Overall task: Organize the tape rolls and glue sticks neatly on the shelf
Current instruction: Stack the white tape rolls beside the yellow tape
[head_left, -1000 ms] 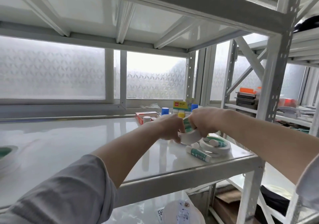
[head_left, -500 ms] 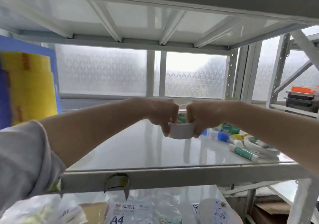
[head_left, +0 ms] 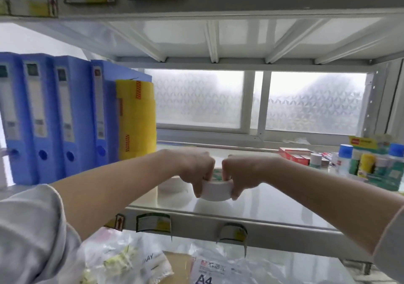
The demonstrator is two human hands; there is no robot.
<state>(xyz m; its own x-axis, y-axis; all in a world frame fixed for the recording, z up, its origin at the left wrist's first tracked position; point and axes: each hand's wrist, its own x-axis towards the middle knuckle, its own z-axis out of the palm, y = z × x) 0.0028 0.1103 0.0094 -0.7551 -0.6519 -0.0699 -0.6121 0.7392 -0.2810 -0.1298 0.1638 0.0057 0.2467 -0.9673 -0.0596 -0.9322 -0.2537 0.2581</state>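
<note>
Both hands have a white tape roll (head_left: pixel 216 191) pinched between them just over the shelf (head_left: pixel 273 207), left hand (head_left: pixel 197 170) on one side, right hand (head_left: pixel 241 174) on the other. One more white roll (head_left: pixel 172 185) sits just behind-left. Four blue binders (head_left: pixel 52 117) and a yellow tape stack (head_left: pixel 136 119) stand further left.

One head-worn view, close in front of the shelf (head_left: pixel 218 220), looks forward and slightly down between two tiers toward a frosted window (head_left: pixel 306 102) behind; both forearms reach in from the lower corners
</note>
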